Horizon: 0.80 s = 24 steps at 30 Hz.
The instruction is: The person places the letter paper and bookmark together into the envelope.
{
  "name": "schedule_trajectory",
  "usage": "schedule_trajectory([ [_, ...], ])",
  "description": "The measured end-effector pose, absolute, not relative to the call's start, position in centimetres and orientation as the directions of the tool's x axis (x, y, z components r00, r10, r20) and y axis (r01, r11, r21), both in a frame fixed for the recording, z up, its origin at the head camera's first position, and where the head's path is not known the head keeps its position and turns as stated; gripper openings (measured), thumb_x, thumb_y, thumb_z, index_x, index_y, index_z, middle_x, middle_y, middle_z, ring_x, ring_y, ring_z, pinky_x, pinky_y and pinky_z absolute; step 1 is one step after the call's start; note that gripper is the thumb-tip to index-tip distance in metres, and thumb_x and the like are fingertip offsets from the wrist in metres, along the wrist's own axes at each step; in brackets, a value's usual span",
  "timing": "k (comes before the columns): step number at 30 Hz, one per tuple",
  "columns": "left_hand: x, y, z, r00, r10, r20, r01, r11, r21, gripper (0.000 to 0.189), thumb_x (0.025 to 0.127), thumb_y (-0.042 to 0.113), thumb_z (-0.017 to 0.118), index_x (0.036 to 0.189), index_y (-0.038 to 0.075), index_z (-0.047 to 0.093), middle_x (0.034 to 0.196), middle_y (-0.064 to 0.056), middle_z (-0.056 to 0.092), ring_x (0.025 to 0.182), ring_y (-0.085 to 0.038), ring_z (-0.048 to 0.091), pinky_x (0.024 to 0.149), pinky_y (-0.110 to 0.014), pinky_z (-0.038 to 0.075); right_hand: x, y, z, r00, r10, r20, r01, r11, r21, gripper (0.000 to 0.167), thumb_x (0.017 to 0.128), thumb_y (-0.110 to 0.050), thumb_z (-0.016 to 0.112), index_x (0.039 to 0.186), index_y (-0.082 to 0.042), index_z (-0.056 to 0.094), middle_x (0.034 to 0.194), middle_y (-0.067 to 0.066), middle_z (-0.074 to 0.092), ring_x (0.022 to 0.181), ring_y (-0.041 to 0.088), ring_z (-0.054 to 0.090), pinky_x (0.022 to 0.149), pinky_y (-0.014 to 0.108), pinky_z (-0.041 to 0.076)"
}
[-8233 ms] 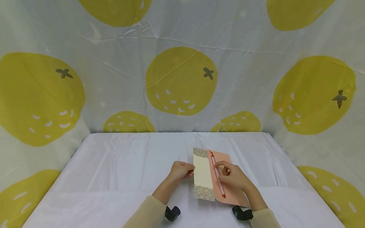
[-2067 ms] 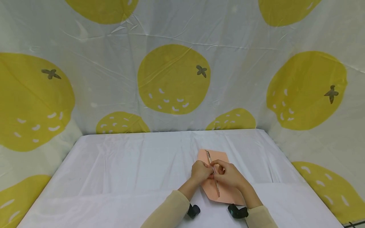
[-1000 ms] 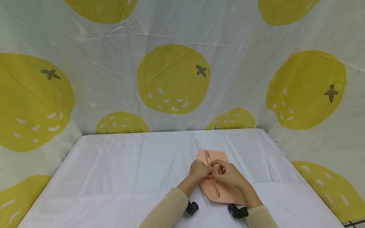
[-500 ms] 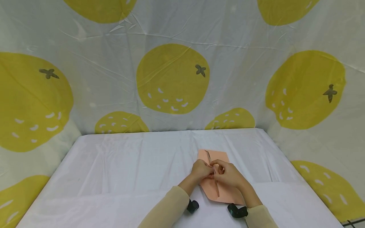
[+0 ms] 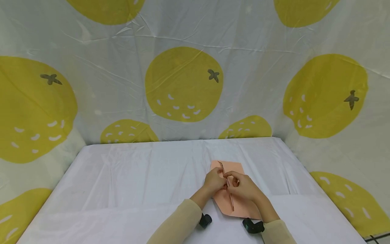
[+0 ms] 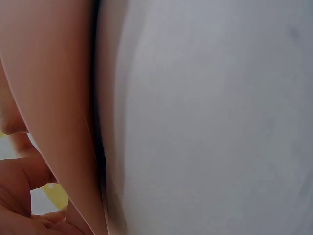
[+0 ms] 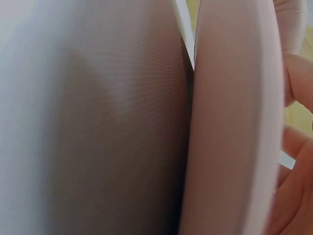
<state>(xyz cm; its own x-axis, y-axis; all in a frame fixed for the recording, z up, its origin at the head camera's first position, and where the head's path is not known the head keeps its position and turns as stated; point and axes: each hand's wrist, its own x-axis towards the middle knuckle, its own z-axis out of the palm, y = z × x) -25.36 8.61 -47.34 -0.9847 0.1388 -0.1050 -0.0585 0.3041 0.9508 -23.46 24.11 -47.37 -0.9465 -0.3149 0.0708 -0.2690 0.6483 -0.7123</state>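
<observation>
A peach-pink envelope [image 5: 242,207], tilted, is held between both hands over the right half of the white-covered table. Along its lengthwise opening only a thin patterned strip of the card [image 5: 222,165] shows; the rest is hidden inside. The left hand [image 5: 213,181] has its curled fingers at the opening and grips the envelope's left side there; its fingertips are partly hidden. The right hand [image 5: 244,187] pinches the opening's right edge between thumb and fingers. In the right wrist view, fingers [image 7: 297,78] show behind the close, blurred envelope [image 7: 227,122].
A white cloth [image 5: 128,179] covers the table, with light wrinkles. Around it hangs a pale curtain [image 5: 122,74] printed with big yellow fruit. Dark wrist cameras [image 5: 253,226] sit at both cuffs.
The card, mostly outside 8.2 seconds ago, has gone into the envelope. The left hand moved right to the opening. Lately the visible strip narrowed and a left finger spread upward; the right hand barely moved.
</observation>
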Motion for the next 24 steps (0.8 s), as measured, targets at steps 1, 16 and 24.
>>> schedule_trajectory([
  [1,-25.4,8.6,-47.3,-0.985,0.139,-0.101,-0.054,0.311,0.949,0.055,0.073,-0.009,0.064,0.127,-0.001,0.058,0.105,-0.011,0.067,0.047,-0.006,0.053,0.048,-0.019,0.048,-23.4,24.1,-47.4,-0.947,-0.314,0.071,-0.269,0.649,-0.712,0.045,0.074,-0.011,0.068,0.119,-0.013,0.065,0.067,-0.001,0.046,0.054,0.008,0.038,0.049,0.023,0.032],
  [16,-25.6,5.2,-46.5,-0.976,0.179,-0.126,-0.073,0.274,0.959,0.032,0.081,-0.004,0.060,0.113,-0.007,0.061,0.086,-0.008,0.067,0.058,-0.013,0.066,0.055,-0.023,0.054,-23.7,23.8,-47.3,-0.938,-0.341,0.070,-0.295,0.675,-0.676,0.036,0.077,-0.012,0.068,0.113,-0.015,0.065,0.062,-0.004,0.042,0.052,0.006,0.036,0.049,0.022,0.030],
  [24,-25.1,1.3,-46.0,-0.970,0.214,-0.119,-0.042,0.333,0.942,0.026,0.085,0.004,0.061,0.110,-0.003,0.064,0.076,-0.003,0.067,0.061,-0.012,0.064,0.060,-0.024,0.050,-23.7,24.1,-47.5,-0.947,-0.322,0.011,-0.263,0.751,-0.605,0.044,0.074,-0.015,0.071,0.117,-0.016,0.063,0.060,-0.004,0.037,0.050,0.007,0.031,0.047,0.023,0.024],
])
